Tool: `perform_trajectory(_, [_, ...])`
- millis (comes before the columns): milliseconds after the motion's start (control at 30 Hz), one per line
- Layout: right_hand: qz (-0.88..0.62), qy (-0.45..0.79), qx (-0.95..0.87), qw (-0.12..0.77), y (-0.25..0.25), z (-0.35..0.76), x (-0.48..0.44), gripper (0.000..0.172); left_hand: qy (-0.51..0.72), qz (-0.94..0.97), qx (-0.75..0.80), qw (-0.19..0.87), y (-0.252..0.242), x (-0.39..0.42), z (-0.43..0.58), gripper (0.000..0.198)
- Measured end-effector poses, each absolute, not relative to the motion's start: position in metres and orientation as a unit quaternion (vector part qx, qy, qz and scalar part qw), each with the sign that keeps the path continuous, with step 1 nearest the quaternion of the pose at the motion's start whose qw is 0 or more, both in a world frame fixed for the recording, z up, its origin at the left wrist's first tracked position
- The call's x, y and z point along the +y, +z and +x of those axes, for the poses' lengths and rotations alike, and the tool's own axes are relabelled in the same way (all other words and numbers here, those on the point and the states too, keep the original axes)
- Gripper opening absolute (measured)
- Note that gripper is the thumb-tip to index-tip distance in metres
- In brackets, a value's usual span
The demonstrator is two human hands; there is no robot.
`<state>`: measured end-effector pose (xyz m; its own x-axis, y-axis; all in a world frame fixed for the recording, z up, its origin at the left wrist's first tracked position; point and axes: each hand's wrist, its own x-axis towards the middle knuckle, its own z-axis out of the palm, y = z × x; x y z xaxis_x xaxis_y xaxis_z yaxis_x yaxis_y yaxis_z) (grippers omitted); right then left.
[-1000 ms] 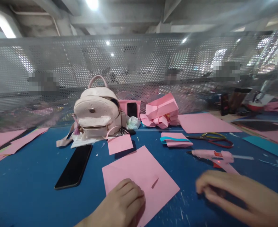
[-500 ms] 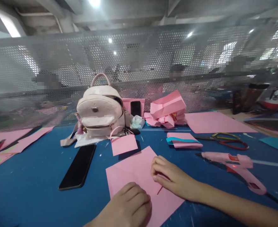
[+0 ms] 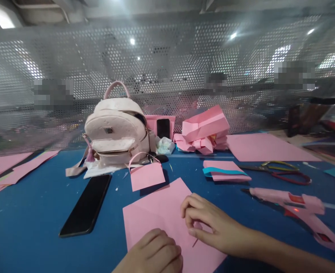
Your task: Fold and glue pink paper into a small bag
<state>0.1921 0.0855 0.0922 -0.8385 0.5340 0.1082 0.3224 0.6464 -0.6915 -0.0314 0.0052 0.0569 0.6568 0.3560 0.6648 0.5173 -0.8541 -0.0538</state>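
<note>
Resting on the pink sheet (image 3: 156, 212), flat on the table (image 3: 27, 216), with a curled left hand (image 3: 157, 253), can't tell if gripping; cupping the right hand (image 3: 215, 224) half-open over it, apparently empty!

The left hand (image 3: 156, 252) is back up, its fingers bent and packed side by side, their tips tucked under and its thumb hidden. Beyond it and to its right, well clear of it, is the right hand (image 3: 207, 223), fingers loosely curled toward the left, thumb stretched along their near side; whether thumb and index tips meet is unclear. The bare right forearm (image 3: 283, 248) slants away to that hand's right and nearer side.
</note>
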Motion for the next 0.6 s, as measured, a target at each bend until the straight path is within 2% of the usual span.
perform_trajectory(233, [-0.249, 0.333, -0.897, 0.152, 0.092, 0.189, 0.086, 0.017, -0.324, -0.907, -0.242, 0.119, 0.059, 0.005, -0.032, 0.019])
perform_trajectory(600, [-0.294, 0.296, -0.893, 0.169, 0.081, 0.182, 0.08, 0.022, -0.305, -0.912, -0.242, 0.127, 0.063, 0.004, -0.032, 0.027])
